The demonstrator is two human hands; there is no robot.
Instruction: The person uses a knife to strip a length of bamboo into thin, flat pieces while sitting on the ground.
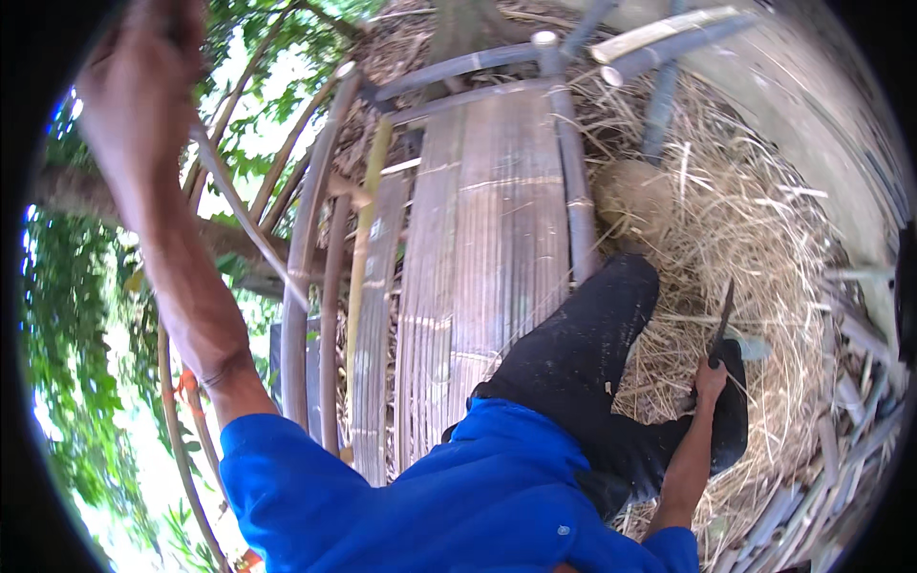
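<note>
My left hand [143,86] is raised high at the upper left, close to the camera and smeared by motion. Its fingers are blurred and partly cut off by the picture's edge, so their pose cannot be made out. A thin pale strip [246,215] slants down from beside that wrist; whether the hand holds it is unclear. Low at the right, beside my bent leg [583,344], my right hand [710,380] is closed around the handle of a knife [724,320]. The dark narrow blade points up and away, over the straw-like shavings.
A bamboo slat bench [487,220] with pole rails [570,181] stretches ahead of me. Pale shavings [764,239] cover the ground on the right, around a rounded tan block [635,196]. Cut bamboo poles [673,46] lie at the far right. More bamboo pieces [793,506] pile up at the lower right.
</note>
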